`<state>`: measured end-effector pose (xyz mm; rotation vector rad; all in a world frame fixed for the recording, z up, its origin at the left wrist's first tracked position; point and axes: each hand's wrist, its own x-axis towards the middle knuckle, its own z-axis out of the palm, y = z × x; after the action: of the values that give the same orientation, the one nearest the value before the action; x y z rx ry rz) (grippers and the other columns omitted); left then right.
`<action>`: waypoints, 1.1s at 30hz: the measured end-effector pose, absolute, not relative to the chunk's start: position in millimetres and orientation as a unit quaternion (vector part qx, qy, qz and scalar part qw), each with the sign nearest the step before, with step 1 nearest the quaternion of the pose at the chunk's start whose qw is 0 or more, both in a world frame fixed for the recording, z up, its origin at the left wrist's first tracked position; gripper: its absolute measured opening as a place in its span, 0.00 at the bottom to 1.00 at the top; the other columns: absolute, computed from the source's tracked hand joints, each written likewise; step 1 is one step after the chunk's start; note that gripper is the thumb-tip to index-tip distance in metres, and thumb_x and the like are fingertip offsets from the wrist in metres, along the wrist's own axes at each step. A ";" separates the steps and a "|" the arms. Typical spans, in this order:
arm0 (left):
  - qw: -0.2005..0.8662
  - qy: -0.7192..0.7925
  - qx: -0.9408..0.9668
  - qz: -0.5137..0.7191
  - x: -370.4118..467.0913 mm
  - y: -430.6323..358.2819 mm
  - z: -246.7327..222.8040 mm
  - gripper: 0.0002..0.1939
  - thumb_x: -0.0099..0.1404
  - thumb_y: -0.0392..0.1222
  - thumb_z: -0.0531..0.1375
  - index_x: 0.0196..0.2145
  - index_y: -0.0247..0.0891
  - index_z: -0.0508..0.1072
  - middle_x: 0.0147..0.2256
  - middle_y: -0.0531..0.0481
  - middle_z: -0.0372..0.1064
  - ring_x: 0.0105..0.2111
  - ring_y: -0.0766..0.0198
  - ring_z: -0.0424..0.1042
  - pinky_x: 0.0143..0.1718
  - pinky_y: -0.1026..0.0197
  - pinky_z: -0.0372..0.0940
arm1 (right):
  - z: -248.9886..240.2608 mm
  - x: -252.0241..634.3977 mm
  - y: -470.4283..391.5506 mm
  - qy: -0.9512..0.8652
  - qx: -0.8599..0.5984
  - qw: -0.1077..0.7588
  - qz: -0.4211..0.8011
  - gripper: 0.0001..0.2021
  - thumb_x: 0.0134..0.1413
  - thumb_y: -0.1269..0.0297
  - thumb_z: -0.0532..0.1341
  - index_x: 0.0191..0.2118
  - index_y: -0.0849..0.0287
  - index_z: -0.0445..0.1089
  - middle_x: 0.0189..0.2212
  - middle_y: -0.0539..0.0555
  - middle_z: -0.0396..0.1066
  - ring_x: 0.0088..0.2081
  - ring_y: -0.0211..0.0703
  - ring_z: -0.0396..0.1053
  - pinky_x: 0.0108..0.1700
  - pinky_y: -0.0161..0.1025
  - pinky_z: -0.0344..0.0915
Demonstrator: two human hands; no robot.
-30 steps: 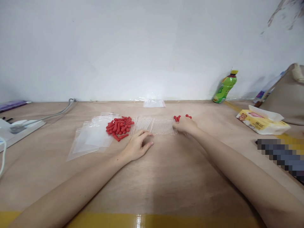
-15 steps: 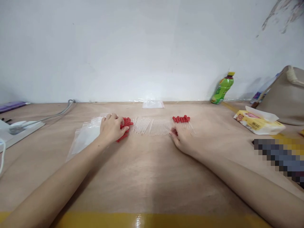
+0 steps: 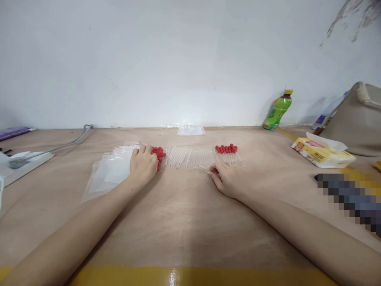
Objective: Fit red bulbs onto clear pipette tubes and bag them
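My right hand (image 3: pixel 224 177) pinches a clear glass dropper tube (image 3: pixel 204 169), which points left and stands clear of the row. Behind it lies a row of similar thin tubes (image 3: pixel 190 158), side by side on the table. My left hand (image 3: pixel 144 163) is curled against a pile of red rubber bulbs (image 3: pixel 159 152); its fingertips are hidden, so what they grip does not show. To the right of the row, several droppers with red bulbs fitted (image 3: pixel 226 149) lie together, bulbs away from me. Clear zip bags (image 3: pixel 104 174) lie partly under my left forearm.
At the back stands a green drink bottle (image 3: pixel 279 111). On the right are a yellow tissue pack (image 3: pixel 321 154), a beige bag (image 3: pixel 354 123) and a blurred-out dark object (image 3: pixel 348 198). A grey cable (image 3: pixel 68 143) runs across the left. Another small bag (image 3: pixel 191 130) lies by the wall.
My right hand now holds a tube lifted out of the row, pointing left. My left hand has moved slightly right and its fingers have curled in over the red bulbs.
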<state>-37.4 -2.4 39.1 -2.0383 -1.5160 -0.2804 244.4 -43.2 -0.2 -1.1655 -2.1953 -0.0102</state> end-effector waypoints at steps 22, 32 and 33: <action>0.061 -0.417 -0.868 -0.263 5.3 -35.8 35.7 0.08 0.60 0.38 0.54 0.28 0.36 0.72 0.32 0.46 0.62 0.34 0.60 0.62 0.36 0.58 0.61 | 0.1 244.4 -42.0 -0.829 -0.447 0.335 0.038 0.03 0.55 0.68 0.51 0.32 0.59 0.61 0.29 0.55 0.68 0.33 0.42 0.65 0.35 0.38 0.60; -0.097 -0.397 -0.868 -0.283 17.4 -37.1 10.9 0.09 0.61 0.41 0.55 0.38 0.39 0.72 0.37 0.47 0.67 0.36 0.62 0.67 0.37 0.59 0.63 | -10.4 245.6 -35.0 -0.859 -0.379 0.346 0.006 0.13 0.58 0.68 0.48 0.43 0.59 0.67 0.32 0.56 0.68 0.35 0.41 0.66 0.39 0.40 0.62; -0.101 -0.400 -0.865 -0.285 18.5 -36.3 11.1 0.09 0.62 0.41 0.55 0.36 0.38 0.73 0.36 0.47 0.67 0.35 0.62 0.67 0.37 0.59 0.63 | -9.8 245.4 -35.7 -0.860 -0.375 0.347 0.006 0.13 0.58 0.68 0.49 0.43 0.59 0.67 0.32 0.56 0.68 0.35 0.41 0.66 0.39 0.40 0.62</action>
<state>18.5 -36.3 11.1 -2.9091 -1.3434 -0.9570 245.4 -35.7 -9.8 -0.9737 -2.2297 0.0161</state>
